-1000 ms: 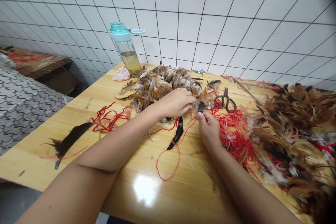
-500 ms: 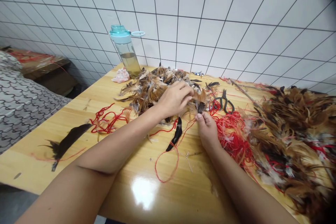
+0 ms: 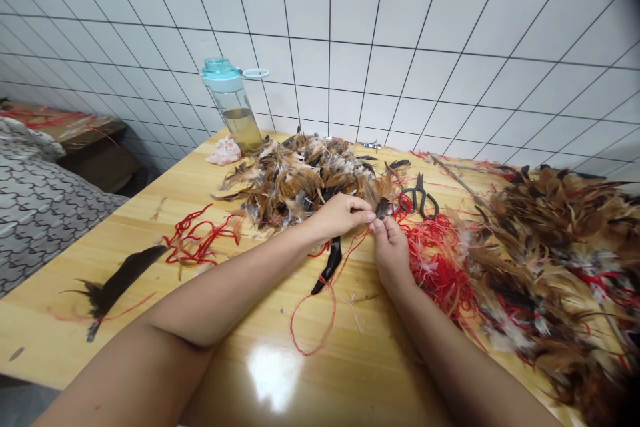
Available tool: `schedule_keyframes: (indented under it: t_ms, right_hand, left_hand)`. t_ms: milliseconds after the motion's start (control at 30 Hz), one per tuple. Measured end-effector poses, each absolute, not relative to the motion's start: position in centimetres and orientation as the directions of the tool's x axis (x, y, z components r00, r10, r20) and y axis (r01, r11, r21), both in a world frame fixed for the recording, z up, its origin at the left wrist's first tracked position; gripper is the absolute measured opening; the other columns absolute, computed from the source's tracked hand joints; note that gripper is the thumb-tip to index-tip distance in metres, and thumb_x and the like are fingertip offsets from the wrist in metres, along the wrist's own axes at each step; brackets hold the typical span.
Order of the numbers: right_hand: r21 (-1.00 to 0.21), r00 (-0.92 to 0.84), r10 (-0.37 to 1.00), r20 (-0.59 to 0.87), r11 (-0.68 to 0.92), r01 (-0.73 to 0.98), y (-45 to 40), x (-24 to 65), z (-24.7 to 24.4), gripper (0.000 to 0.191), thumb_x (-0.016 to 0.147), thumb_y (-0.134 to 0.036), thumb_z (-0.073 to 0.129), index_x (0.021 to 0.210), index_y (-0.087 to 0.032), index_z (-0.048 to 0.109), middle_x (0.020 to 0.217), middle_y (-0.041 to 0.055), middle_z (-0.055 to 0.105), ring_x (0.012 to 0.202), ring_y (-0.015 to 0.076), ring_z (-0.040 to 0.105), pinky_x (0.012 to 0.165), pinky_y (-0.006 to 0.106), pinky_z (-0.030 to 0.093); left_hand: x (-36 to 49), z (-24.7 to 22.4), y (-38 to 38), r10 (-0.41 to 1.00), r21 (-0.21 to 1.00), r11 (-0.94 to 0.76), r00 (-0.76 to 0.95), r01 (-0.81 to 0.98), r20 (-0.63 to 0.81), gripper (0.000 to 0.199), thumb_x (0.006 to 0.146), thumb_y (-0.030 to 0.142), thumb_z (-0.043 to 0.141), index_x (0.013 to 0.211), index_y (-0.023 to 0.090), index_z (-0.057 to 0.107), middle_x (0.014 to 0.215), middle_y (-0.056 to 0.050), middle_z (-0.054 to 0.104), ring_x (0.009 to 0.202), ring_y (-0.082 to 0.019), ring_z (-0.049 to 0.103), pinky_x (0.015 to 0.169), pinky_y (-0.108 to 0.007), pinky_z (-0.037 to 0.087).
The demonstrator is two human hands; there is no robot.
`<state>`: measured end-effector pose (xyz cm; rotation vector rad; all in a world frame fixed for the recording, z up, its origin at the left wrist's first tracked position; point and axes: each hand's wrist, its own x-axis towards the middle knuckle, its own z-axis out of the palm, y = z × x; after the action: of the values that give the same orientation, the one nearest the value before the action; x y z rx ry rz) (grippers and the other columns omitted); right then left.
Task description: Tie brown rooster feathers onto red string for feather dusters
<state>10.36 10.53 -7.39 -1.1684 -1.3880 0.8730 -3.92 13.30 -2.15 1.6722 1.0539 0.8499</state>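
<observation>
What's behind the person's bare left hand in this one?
A heap of brown, white and black feathers on the yellow wooden table. The left hand covers part of the heap's near right edge, so whatever lies there can't be seen.

Tabletop: bright on my feed, one blown-out glare patch low in frame
Tiled wall: evenly lit, lines fanning out wide-angle style
Right feather pile: looks soft to me, dark toward the corner
</observation>
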Motion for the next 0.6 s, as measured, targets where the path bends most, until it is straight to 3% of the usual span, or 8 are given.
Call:
schedule_keyframes:
  t_ms: [267, 500, 600]
  right_hand:
    - [-0.949, 0.029, 0.966, 0.256, 0.246, 0.195, 10.7, 10.4, -8.2, 0.025, 0.083, -0.043, 0.050, 0.075, -0.021, 0.056, 0.074, 0.0021, 0.060, 0.073, 0.0178, 0.054, 0.074, 0.033, 0.045]
    - [-0.980, 0.005, 0.981, 0.195, 0.194, 0.051, 10.4, 9.8, -7.7, 0.024, 0.079, -0.044, 0.059, 0.080, -0.021, 0.060, 0.078, 0.0028, 0.065, 0.073, 0.0179, 0.057, 0.072, 0.032, 0.048]
    - [-0.983, -0.001, 0.983, 0.181, 0.181, 0.001, 10.5, 9.6, -7.6, 0.025, 0.077, -0.044, 0.061, 0.087, -0.021, 0.063, 0.083, 0.0042, 0.068, 0.078, 0.0196, 0.060, 0.074, 0.034, 0.049]
  left_hand:
    - [-3.4, -3.2, 13.2, 0.930, 0.994, 0.076, 0.365, -0.079, -0.042, 0.029, 0.063, 0.036, 0.077, 0.073, 0.010, 0.067, 0.064, 0.000, 0.062, 0.057, -0.008, 0.050, 0.059, -0.022, 0.038]
    - [-3.8, -3.9, 14.0, 0.945, 0.979, 0.102, 0.325, -0.177, -0.040, 0.032, 0.059, 0.035, 0.081, 0.072, 0.010, 0.065, 0.069, 0.000, 0.063, 0.065, -0.009, 0.054, 0.068, -0.024, 0.042]
    - [-4.0, -3.8, 14.2, 0.936, 0.991, 0.059, 0.350, -0.119, -0.014, 0.028, 0.062, 0.033, 0.080, 0.072, 0.010, 0.067, 0.071, -0.001, 0.065, 0.069, -0.010, 0.057, 0.074, -0.025, 0.044]
